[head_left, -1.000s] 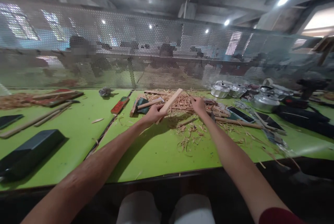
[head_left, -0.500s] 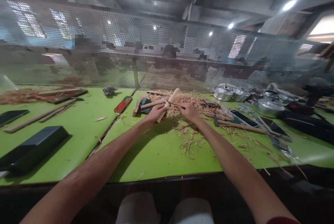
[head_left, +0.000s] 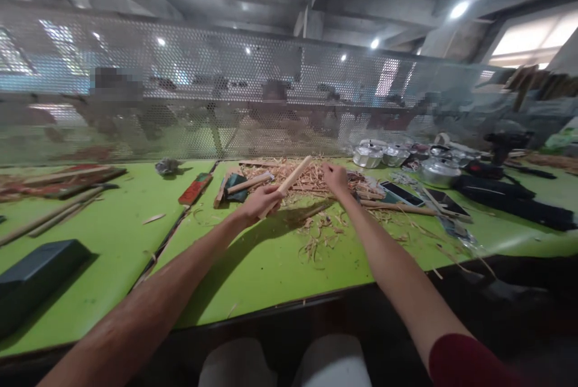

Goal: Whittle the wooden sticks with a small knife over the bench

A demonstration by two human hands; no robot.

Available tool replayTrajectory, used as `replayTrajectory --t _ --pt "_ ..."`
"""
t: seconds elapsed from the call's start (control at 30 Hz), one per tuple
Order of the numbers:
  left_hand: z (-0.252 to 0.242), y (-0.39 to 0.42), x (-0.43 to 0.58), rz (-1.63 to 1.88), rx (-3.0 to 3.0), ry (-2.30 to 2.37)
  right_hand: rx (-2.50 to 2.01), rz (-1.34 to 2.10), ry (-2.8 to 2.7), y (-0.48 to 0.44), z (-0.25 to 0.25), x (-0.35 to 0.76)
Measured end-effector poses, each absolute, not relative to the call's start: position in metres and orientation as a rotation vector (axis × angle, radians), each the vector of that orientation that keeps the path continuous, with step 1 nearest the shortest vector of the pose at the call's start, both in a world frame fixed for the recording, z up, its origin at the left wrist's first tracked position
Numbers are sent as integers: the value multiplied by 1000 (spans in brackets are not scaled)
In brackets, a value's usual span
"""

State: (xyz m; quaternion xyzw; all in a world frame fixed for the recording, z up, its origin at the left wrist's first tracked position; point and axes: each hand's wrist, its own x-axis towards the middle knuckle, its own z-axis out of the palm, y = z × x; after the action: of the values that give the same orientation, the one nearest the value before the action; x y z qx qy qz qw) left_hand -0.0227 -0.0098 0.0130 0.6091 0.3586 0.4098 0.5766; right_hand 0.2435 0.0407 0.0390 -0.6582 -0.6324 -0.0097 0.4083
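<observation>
My left hand [head_left: 261, 201] is wrapped round the lower end of a pale wooden stick [head_left: 293, 176], which tilts up and to the right over the green table [head_left: 271, 254]. A short way to the right of the stick's top, my right hand [head_left: 335, 177] is closed in a fist; it seems to grip a small blade, but that is too small to make out. A heap of wood shavings [head_left: 311, 179] lies beneath and behind both hands.
A perforated metal screen [head_left: 226, 98] runs along the table's far edge, with people behind it. Metal pots [head_left: 368, 155], phones [head_left: 400, 192], long sticks [head_left: 397, 206] and dark bags [head_left: 510, 197] lie at right. A dark box [head_left: 36, 275], more sticks and a red case [head_left: 195, 188] lie at left.
My right hand, which was against the stick near my left hand half a second ago, has swung away to the right and farther off. The left hand still holds the stick.
</observation>
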Motion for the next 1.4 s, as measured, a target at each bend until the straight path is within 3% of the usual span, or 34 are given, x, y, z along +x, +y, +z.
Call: replayTrajectory --t 0.3,0.4,0.83,1.4 --pt "8 1 -28 1070 1205 874 -1258 260 -1993 22 35 191" --pt "7 2 -28 1081 1163 866 -1211 213 -2166 14 30 175" --pt "18 0 -18 1149 1471 1198 -1475 -156 -2127 22 31 180" --pt "15 0 -13 1008 1733 1299 -1813 -224 -1991 21 44 202"
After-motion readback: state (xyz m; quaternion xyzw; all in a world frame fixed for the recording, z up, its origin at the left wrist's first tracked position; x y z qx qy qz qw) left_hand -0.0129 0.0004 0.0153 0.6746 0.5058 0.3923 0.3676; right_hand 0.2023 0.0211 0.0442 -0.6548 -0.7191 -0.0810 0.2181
